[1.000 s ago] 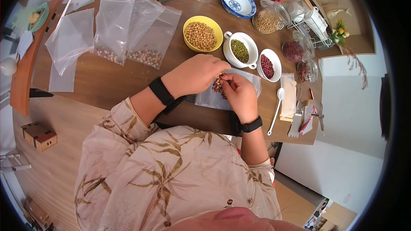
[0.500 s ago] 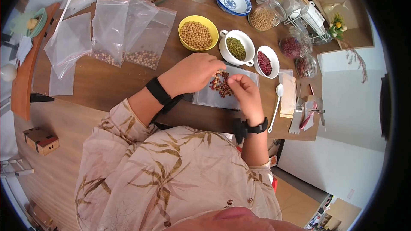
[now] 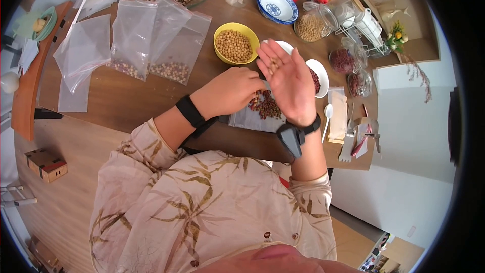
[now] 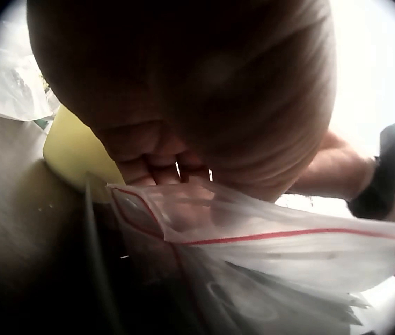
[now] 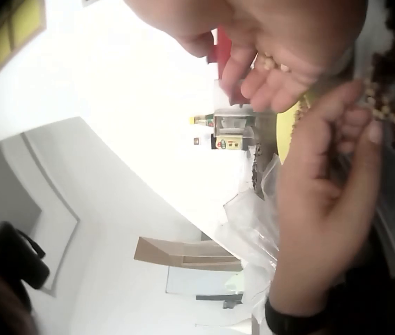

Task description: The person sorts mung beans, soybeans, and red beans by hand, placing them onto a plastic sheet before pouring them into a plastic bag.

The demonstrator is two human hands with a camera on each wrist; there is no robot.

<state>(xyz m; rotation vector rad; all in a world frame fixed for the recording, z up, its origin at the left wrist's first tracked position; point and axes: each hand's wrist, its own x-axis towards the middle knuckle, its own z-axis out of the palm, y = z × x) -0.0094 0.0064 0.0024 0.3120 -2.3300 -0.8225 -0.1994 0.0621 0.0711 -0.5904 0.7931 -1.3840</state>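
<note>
A clear plastic bag [image 3: 242, 120] with a red zip edge [image 4: 281, 236] lies at the table's front, with a pile of mixed beans [image 3: 268, 107]. The left hand [image 3: 230, 91] has curled fingers at the bag's edge beside the pile; in the left wrist view its fingers show through the raised plastic, and its fingertips' grip is partly hidden. Palm up, the right hand [image 3: 290, 83] is raised over the bag and the white two-handled bowl, fingers nearly straight. A few pale beans [image 3: 274, 64] lie on those fingers, seen also as beans [image 5: 273, 64] in the right wrist view.
Behind the hands stand a yellow bowl [image 3: 235, 44] of pale beans and a white bowl [image 3: 323, 78] of red beans, partly covered. Filled bags [image 3: 174, 65] lie left. Jars [image 3: 309, 27], a spoon [image 3: 328, 111] and utensils are at right; blue-rimmed bowls [image 3: 277, 7] stand at the back.
The right hand has left the bean pile, risen and turned palm up with pale beans showing on its fingers. The left hand has stayed beside the pile.
</note>
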